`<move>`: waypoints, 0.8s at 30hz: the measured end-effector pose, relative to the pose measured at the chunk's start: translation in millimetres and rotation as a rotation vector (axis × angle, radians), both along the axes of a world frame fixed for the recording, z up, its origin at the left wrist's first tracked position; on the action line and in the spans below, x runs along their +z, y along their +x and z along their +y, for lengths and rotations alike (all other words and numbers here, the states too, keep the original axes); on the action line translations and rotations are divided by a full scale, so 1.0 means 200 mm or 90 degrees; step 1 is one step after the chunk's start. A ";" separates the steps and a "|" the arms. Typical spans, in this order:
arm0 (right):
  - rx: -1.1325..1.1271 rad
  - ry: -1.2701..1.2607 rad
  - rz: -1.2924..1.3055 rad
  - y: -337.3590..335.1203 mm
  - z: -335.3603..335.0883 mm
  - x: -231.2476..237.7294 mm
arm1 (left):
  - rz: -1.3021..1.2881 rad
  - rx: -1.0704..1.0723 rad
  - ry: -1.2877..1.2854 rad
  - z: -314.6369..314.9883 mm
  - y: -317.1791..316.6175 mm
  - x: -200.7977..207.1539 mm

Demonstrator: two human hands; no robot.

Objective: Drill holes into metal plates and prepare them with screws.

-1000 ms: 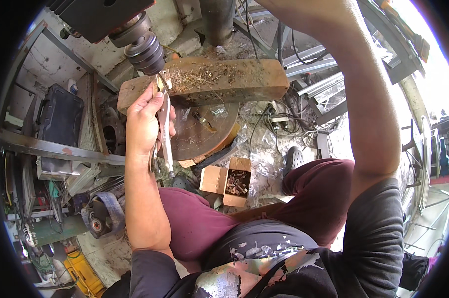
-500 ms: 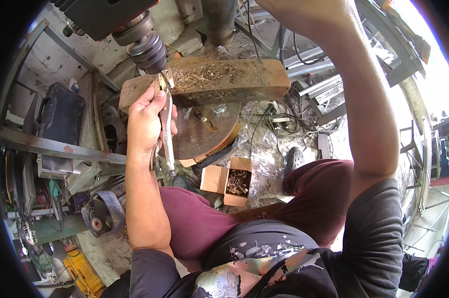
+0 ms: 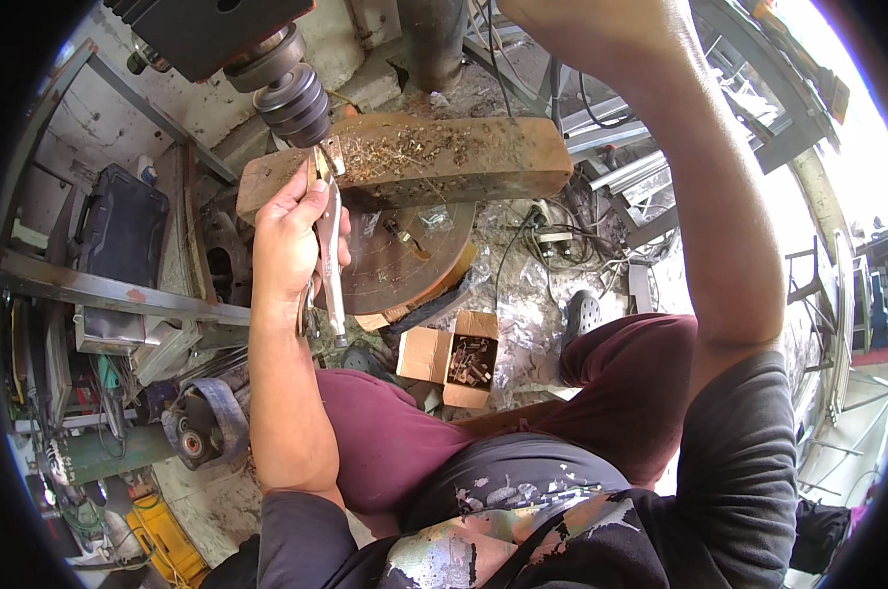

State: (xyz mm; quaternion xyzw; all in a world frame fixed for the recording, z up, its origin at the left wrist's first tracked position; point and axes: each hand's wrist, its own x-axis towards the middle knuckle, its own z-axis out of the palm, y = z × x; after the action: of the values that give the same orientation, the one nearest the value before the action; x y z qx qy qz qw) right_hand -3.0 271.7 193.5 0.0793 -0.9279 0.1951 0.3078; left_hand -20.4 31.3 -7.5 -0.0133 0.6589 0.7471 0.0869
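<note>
My left hand (image 3: 292,236) is closed around a pair of locking pliers (image 3: 329,260), whose jaws point up at the near left end of a thick wooden block (image 3: 454,157). Directly above the jaws hangs a drill chuck (image 3: 292,103), its bit coming down at the jaw tips. What the jaws clamp is too small to make out. Metal shavings (image 3: 405,147) are strewn over the block's top. My right arm reaches up to the top edge; of my right hand (image 3: 601,25) only the back and wrist show, and its fingers are out of the picture.
Below the block is a round metal table (image 3: 395,260). An open cardboard box (image 3: 471,363) of small metal pieces stands on the floor between my legs. A steel column (image 3: 432,44) rises behind. Cables (image 3: 552,236) lie to the right, a metal frame (image 3: 120,294) to the left.
My right hand and forearm have shifted slightly to the left at the top. The left hand, pliers and block stay practically where they were.
</note>
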 end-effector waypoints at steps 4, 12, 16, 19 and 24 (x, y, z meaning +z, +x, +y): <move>0.004 0.001 0.000 -0.01 0.02 -0.01 | -0.005 -0.003 0.000 0.01 -0.01 0.00; 0.033 0.041 0.043 -0.04 0.05 -0.05 | -0.004 -0.002 -0.013 -0.01 -0.01 0.00; 0.050 0.023 -0.001 -0.09 0.08 -0.14 | -0.016 -0.019 -0.008 -0.02 -0.02 0.00; 0.078 0.009 -0.001 -0.11 0.11 -0.23 | -0.004 -0.020 -0.006 -0.01 -0.03 0.00; 0.100 0.001 0.008 -0.01 0.05 -0.09 | -0.018 0.001 0.007 -0.02 -0.02 0.00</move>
State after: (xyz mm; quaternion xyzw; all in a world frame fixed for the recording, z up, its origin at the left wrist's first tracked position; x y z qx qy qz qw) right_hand -5.5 280.7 176.4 0.1531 -0.9170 0.2174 0.2973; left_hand -23.7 26.5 -7.4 -0.0240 0.6535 0.7505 0.0954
